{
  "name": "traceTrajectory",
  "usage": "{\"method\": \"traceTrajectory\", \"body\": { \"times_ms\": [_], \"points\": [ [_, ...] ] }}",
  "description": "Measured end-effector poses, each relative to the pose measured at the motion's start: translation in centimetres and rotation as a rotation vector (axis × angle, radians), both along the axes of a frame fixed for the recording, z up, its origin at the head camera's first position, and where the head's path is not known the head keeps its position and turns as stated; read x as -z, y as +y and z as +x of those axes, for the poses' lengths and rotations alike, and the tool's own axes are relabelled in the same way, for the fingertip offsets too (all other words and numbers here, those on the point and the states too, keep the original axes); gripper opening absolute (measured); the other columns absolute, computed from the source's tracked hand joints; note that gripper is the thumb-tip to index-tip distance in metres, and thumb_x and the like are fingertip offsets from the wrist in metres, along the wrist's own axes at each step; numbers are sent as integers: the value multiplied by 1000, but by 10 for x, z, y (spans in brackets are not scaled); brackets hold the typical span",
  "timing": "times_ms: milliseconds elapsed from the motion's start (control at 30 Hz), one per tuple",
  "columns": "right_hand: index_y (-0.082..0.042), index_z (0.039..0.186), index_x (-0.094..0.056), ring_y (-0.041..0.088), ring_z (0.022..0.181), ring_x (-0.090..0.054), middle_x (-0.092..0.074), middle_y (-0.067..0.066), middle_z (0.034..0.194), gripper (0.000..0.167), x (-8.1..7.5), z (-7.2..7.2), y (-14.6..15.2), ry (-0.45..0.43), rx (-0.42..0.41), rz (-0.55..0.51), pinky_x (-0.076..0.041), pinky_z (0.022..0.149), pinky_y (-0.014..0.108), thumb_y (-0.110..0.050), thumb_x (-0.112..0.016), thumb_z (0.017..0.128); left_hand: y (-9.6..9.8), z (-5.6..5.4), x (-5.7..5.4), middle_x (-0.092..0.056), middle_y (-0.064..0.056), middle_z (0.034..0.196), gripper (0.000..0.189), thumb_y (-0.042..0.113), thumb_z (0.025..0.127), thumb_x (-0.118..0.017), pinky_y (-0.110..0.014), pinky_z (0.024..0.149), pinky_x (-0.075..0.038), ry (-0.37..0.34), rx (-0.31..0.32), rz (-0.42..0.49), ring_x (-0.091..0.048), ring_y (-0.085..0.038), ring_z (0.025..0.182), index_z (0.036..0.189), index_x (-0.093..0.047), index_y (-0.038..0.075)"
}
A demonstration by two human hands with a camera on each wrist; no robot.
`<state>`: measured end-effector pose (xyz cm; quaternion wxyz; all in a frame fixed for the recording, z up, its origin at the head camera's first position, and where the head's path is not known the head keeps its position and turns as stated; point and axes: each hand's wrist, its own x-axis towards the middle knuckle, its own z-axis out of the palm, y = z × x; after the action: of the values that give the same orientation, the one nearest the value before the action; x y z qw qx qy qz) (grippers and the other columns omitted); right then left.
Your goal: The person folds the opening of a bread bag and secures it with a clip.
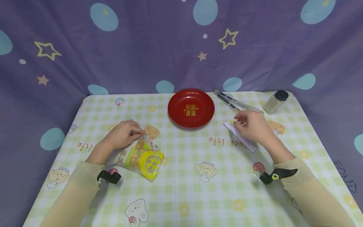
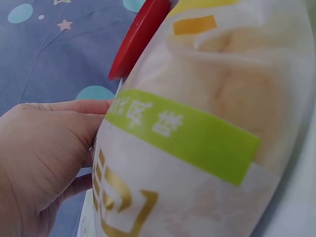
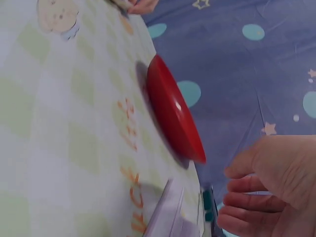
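Observation:
My left hand (image 1: 122,135) pinches the upper edge of a clear plastic bag of bread (image 1: 141,157), printed yellow and green, which lies on the left of the table. In the left wrist view the bag (image 2: 197,103) fills most of the picture, and the fingertips pass out of sight behind its edge. My right hand (image 1: 253,126) is over the right side, fingers loosely bent, with nothing seen in it. Below it lies a narrow pale purple strip (image 1: 241,137) with small print. Just beyond the fingers are metal tongs (image 1: 228,100), partly covered by the hand.
A red plate (image 1: 178,117) with gold characters stands at the back middle. At the back right is a clear jar (image 1: 272,105) with a black lid and pale contents. A checked cloth (image 1: 181,179) covers the table, and a purple curtain (image 1: 158,47) hangs behind it.

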<state>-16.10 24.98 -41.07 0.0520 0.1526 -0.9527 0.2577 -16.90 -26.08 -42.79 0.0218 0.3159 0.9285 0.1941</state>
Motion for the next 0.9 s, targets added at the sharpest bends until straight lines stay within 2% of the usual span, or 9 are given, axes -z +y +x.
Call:
{"method": "traceTrajectory", "body": {
  "times_ms": [133, 300, 467, 567, 900],
  "points": [
    [2, 104, -78, 35, 85, -76, -78, 20, 94, 18, 3, 4, 9, 27, 31, 34, -61, 77, 54, -9, -72, 91, 1, 1, -2, -77, 4, 88, 14, 7, 92, -82, -35, 73, -55, 36, 2, -13, -64, -14, 81, 102, -87, 16],
    [3, 106, -77, 34, 82, -70, -74, 21, 91, 21, 6, 8, 15, -10, 67, 105, -56, 75, 54, -11, -72, 91, 2, 2, -3, -75, 2, 91, 12, 12, 92, -84, -38, 73, -54, 91, 7, -46, -65, -18, 82, 101, -88, 18],
    [4, 109, -75, 33, 80, -70, -75, 19, 91, 26, 10, 10, 18, -95, 76, 186, -56, 73, 53, -17, -71, 94, 2, 4, -3, -75, 2, 92, 11, 14, 93, -83, -38, 73, -54, 84, -17, -74, -65, -18, 83, 102, -88, 19],
    [4, 106, -74, 31, 79, -72, -76, 18, 91, 27, 13, 9, 20, -135, 64, 217, -58, 74, 53, -21, -70, 95, 2, 4, -3, -75, 2, 92, 11, 15, 93, -83, -37, 72, -53, 82, -29, -86, -64, -18, 82, 102, -88, 19],
    [3, 96, -70, 27, 73, -63, -71, 16, 85, 25, 15, 8, 22, -216, 32, 209, -53, 71, 48, -22, -72, 93, 2, 6, -2, -75, 1, 92, 12, 15, 94, -82, -35, 70, -53, 76, -37, -96, -63, -17, 80, 103, -88, 18]
  ]
}}
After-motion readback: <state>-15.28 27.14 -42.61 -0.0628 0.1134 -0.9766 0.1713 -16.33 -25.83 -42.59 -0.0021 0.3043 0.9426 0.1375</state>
